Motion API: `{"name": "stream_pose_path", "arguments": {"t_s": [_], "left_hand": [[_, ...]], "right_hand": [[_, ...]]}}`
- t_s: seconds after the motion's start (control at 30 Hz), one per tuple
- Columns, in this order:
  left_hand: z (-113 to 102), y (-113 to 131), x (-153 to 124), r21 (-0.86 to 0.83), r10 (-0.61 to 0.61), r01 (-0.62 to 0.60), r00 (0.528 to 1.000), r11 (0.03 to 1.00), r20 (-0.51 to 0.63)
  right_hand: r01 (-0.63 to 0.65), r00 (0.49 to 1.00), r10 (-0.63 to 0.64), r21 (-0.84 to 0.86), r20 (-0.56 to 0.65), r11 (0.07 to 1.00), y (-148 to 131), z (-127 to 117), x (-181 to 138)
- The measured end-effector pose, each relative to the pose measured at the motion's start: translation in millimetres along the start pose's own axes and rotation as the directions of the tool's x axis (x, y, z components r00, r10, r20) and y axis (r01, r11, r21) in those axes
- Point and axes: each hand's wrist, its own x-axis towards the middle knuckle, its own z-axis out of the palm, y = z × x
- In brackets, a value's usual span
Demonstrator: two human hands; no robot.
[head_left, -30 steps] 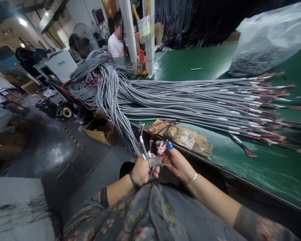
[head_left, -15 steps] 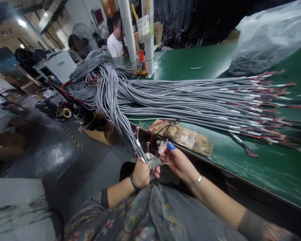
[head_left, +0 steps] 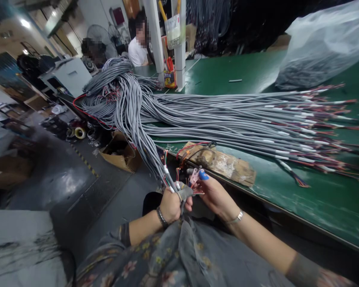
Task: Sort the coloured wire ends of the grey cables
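My left hand (head_left: 171,205) is closed around the ends of a bunch of grey cables (head_left: 151,153) that hangs over the bench edge. A grey wrap covers its thumb. Stripped ends with thin coloured wires (head_left: 177,174) stick up out of the fist. Just to the right, my right hand (head_left: 213,195) pinches a small pale pink piece (head_left: 194,175), whose exact kind I cannot make out. Blue tape is wound on one of its digits. Dark and red wires lie between the two hands, close to the pink piece; whether the right fingers grip them is unclear.
Many grey cables with white sleeves (head_left: 279,151) lie across the green bench (head_left: 290,199). A worn wooden block (head_left: 227,163) sits at its edge. Behind are a plastic bag (head_left: 323,48), a white post (head_left: 182,52) and a seated person (head_left: 137,52). A cardboard box (head_left: 119,153) stands below left.
The view has shifted slightly. Both hands keep nearly the same place and hold; the pink piece in my right hand appears a little turned.
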Motion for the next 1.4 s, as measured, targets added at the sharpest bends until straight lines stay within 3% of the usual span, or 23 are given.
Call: {"name": "stream_pose_path", "arguments": {"t_s": [0.4,0.73,0.93,1.4], "left_hand": [[1,-3,1,0.008,-0.034,0.034,0.999,0.999,-0.016],[-5,-4,-4,0.005,0.011,-0.011,1.0,1.0,-0.002],[-4,-3,-5,-0.019,0.023,-0.023,0.999,1.0,-0.024],[0,-2,1,-0.05,-0.014,0.012,0.999,0.999,-0.038]], "right_hand": [[-0.045,0.994,0.034,0.101,0.108,0.994,10,-10,6],[-0.123,0.992,0.122,0.179,0.017,0.976,0,-6,5],[-0.032,0.994,0.047,0.145,-0.095,0.989,0,-6,4],[-0.031,0.997,0.04,0.132,-0.069,0.991,3,-8,7]]}}
